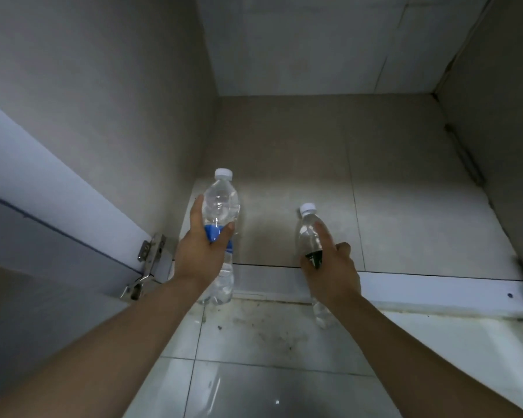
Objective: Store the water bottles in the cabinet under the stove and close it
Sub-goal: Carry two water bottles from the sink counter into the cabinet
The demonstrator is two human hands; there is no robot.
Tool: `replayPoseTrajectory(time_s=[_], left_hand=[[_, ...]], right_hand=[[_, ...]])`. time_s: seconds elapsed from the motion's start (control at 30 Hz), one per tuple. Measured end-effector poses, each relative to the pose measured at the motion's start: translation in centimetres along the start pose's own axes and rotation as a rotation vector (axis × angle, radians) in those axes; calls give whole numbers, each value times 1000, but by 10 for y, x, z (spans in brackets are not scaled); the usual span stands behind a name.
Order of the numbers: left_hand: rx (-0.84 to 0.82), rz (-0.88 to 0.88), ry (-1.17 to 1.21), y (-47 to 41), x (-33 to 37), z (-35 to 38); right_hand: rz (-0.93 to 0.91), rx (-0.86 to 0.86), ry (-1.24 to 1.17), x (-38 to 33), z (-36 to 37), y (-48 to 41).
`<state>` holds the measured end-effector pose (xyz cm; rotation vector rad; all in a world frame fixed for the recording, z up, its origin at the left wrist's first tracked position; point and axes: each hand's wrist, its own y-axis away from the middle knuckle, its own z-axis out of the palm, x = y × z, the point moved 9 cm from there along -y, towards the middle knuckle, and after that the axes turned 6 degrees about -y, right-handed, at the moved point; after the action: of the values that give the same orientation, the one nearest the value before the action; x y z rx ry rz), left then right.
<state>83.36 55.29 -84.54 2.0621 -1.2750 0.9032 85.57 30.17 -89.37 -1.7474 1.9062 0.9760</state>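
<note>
Gripping one bottle apiece, the person brings both toward the open cabinet (329,182). The blue bottle (221,206), the larger of the two, sits in the left hand (201,251), whose fingers and thumb wrap around its blue label. Its cap points into the cabinet and its base trails back over the front edge of the cabinet floor, near the front left corner. The green bottle (310,236), slimmer and with a dark green label, is in the right hand (334,273). That hand closes around the lower body with the forefinger laid straight along the side, probably to steady it. This one also straddles the front edge, well apart from the first.

Both bottles lean forward, caps first, and neither base rests on anything I can see. I judge they are carried this way so they clear the opening and can be stood up further in, side by side. The mid-body hold would leave each base free to be set down.

Beside the left hand a metal hinge (147,263) sticks out from the left wall, and the door (27,206) swings out beyond it, mostly cut off by the frame's left edge. Palms hide part of each label, so no brand can be read. The cabinet's back is dim, and its right wall shows a dark seam I cannot make out. Below the front edge, the floor tiles (269,327) look grimy.
</note>
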Motion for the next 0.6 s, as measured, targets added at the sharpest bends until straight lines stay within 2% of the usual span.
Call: replayPoseTrajectory(time_s=[0.13,0.23,0.43,0.6], left_hand=[[70,29,108,-3,2,1],[77,124,143,-24,23,-1],[46,235,62,-63,56,5],[178,185,130,-69,53,-4]], right_hand=[[13,56,28,3,1,1],[-8,81,62,2,2,3],[-38,90,99,3,5,3],[-62,89,86,2,2,2]])
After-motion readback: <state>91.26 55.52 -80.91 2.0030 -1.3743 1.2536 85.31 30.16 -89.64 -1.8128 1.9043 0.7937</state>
